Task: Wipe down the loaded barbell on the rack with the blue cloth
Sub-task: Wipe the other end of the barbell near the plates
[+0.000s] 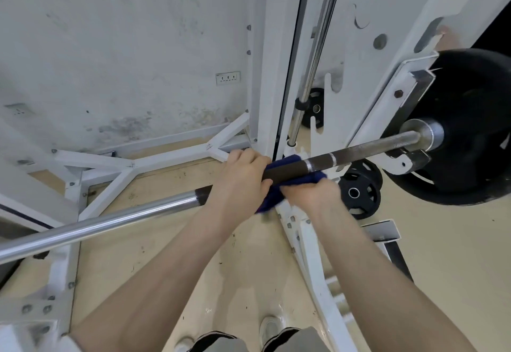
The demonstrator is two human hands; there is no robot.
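Note:
The barbell (116, 217) runs from the lower left up to the right across a white rack, with a dark knurled stretch in its middle. A big black plate (475, 130) is loaded on its right end. My left hand (239, 183) grips the dark part of the bar from above. Just to its right, my right hand (312, 195) holds the blue cloth (276, 199), which is wrapped under and behind the bar at that spot. Part of the cloth hangs below between my two hands.
The white rack upright (367, 55) with slots stands behind the bar, beside a chrome guide rod (315, 55). Smaller black plates (359, 194) rest low on the rack. White base beams (124, 169) spread over the tan floor. A wall (124, 47) is close behind.

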